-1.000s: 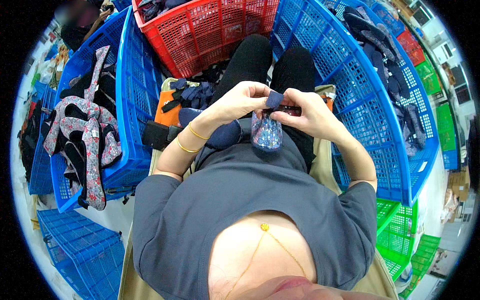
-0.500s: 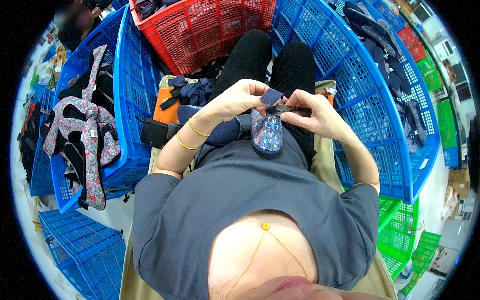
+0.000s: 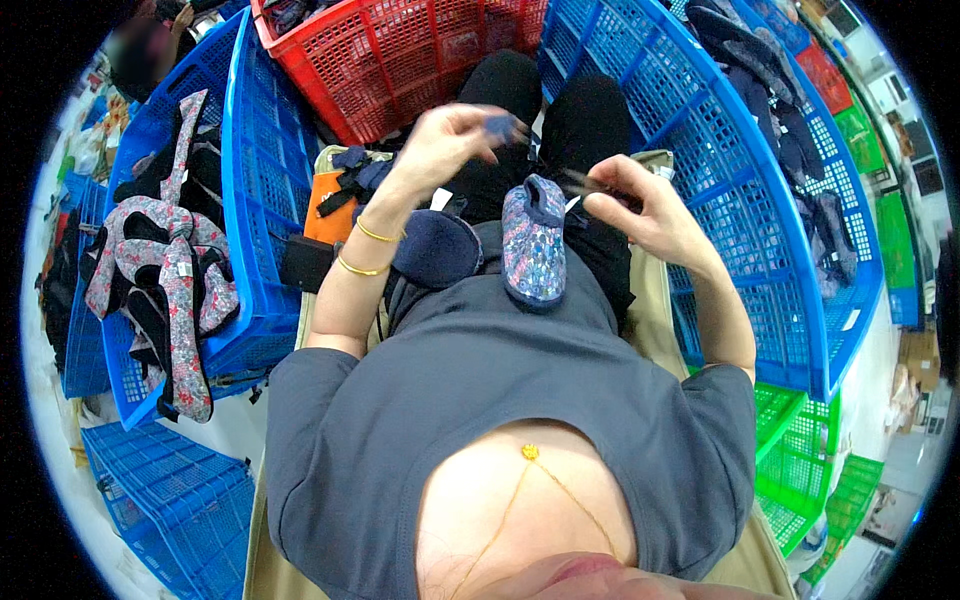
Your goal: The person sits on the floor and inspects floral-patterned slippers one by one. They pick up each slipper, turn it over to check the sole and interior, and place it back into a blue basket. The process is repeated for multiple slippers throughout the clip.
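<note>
A blue-purple patterned slipper (image 3: pixel 534 245) rests on my lap, its dark-edged opening facing away from me. To its upper left, my left hand (image 3: pixel 450 145) pinches a small dark blue fabric scrap (image 3: pixel 503 127), smeared by motion. My right hand (image 3: pixel 640 205), right of the slipper, is closed around small dark snips (image 3: pixel 590 187) whose blades are blurred. Neither hand touches the slipper. A second slipper (image 3: pixel 438 250) lies with its dark blue sole side up, beside my left forearm. Several dark blue fabric pieces (image 3: pixel 350 185) are heaped beyond it.
A blue crate (image 3: pixel 275 190) at my left holds floral and black pieces (image 3: pixel 180 245). Ahead is a red crate (image 3: pixel 400 65); at my right, a tall blue crate (image 3: pixel 700 180) with dark slippers. Green crates (image 3: pixel 795 460) stand lower right. An orange piece (image 3: pixel 325 210) lies by my left thigh.
My left hand has moved up and away with the fabric scrap, apart from the slipper. The right hand has drawn slightly right with the snips. The slipper now stands free on my lap.
</note>
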{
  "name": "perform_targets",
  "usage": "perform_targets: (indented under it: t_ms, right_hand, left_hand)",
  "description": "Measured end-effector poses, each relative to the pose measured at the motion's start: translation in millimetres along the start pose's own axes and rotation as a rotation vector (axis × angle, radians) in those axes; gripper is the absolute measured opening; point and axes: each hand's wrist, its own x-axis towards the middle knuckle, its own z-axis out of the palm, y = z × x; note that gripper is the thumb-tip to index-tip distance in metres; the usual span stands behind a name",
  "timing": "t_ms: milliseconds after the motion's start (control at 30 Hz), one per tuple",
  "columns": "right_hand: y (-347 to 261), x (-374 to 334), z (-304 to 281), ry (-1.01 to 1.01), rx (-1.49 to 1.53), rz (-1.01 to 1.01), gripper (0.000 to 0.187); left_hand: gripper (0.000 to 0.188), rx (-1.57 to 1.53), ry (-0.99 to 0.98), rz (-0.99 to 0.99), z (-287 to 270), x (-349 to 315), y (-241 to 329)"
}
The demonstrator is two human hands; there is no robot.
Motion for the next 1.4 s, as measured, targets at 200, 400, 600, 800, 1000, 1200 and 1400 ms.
perform_targets:
  t_ms: [200,400,600,800,1000,1200,1400]
  right_hand:
    - [71,5,-3,0.108,0.108,0.042,0.041]
    - [91,6,3,-0.307,0.329,0.382,0.039]
    - [109,16,16,-0.095,0.820,0.313,0.063]
    - [62,35,44,-0.051,1.320,-0.015,0.076]
    - [64,37,29,0.303,0.941,-0.123,0.050]
    - [46,44,50,0.598,0.047,-0.333,0.079]
    - [39,44,40,0.477,0.606,-0.301,0.042]
  left_hand:
    - [0.023,0.317,-0.271,0.091,17,-21,41]
    - [0.029,0.507,-0.393,0.238,60,-44,31]
    - [0.014,0.236,-0.148,0.395,51,-40,60]
    - [0.026,0.689,-0.140,0.910,71,-30,40]
    - [0.055,0.681,-0.062,0.662,63,-21,34]
    - [0.046,-0.300,-0.003,0.163,67,16,20]
    - [0.037,-0.560,0.023,0.085,42,18,21]
